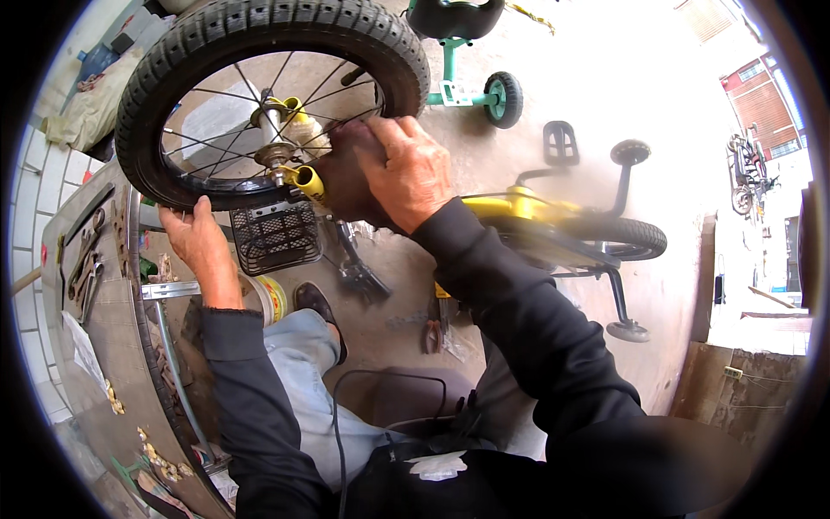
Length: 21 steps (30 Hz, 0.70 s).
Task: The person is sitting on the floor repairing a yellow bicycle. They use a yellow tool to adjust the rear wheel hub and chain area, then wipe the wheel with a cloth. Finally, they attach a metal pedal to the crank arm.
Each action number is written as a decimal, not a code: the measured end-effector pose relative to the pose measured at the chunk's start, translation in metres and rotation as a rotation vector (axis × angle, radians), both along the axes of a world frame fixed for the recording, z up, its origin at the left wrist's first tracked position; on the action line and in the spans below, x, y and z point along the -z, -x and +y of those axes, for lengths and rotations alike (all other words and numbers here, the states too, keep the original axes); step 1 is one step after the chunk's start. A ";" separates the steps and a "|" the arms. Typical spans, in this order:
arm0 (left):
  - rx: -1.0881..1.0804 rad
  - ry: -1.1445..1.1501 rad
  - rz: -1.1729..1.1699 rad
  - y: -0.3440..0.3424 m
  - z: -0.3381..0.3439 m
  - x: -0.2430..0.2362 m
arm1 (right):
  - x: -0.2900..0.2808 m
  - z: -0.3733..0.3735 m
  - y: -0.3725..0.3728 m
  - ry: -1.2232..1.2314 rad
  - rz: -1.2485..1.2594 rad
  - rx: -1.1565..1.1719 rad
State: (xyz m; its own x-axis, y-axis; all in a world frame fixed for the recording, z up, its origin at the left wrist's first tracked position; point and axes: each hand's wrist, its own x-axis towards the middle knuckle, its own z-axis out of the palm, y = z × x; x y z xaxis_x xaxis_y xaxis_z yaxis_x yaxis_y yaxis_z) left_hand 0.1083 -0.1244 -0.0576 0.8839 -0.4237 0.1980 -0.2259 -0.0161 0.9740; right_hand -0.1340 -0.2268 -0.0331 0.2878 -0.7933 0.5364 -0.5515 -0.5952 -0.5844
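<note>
A bicycle wheel (pixel 145 123) with black tyre, spokes and a yellow fork (pixel 308 183) fills the upper left. My left hand (pixel 201 246) holds the tyre's lower left edge, fingers bent against it. My right hand (pixel 406 173) grips a dark brown object (pixel 346 190), apparently a cloth, against the wheel's right side beside the fork, partly covering the spokes. Below the wheel lies a black wire basket (pixel 275 242), with a dark metal part (pixel 363 277) to its right.
A metal bench (pixel 73 363) with wrenches (pixel 86 277) runs along the left. On the floor are a yellow bicycle (pixel 532 208), pliers (pixel 432 336) and a bucket (pixel 270 294). A green tricycle (pixel 450 91) stands above; a bicycle (pixel 743 177) is far right.
</note>
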 end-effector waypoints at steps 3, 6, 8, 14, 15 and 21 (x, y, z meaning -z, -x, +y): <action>0.033 -0.147 0.146 0.009 -0.001 -0.013 | 0.020 -0.003 -0.003 -0.035 0.014 -0.053; 0.080 -0.281 0.302 0.009 0.002 -0.020 | 0.019 -0.006 -0.003 -0.032 0.019 -0.053; 0.111 -0.302 0.356 -0.002 0.006 -0.011 | 0.019 -0.010 -0.001 -0.029 0.047 -0.067; 0.001 0.037 -0.090 0.001 0.002 -0.007 | 0.000 0.000 0.011 0.056 -0.003 -0.048; 0.013 0.037 -0.129 0.000 0.003 -0.007 | -0.004 0.001 0.011 0.082 -0.039 -0.042; 0.062 -0.202 0.206 0.012 0.003 -0.013 | 0.021 -0.012 0.005 0.071 0.021 -0.030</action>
State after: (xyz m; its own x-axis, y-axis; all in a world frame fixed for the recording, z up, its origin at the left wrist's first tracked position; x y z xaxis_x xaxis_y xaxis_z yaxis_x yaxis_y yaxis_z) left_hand 0.0963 -0.1211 -0.0451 0.8679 -0.4908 -0.0767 -0.0305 -0.2066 0.9779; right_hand -0.1392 -0.2388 -0.0543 0.3230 -0.7443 0.5845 -0.5445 -0.6513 -0.5285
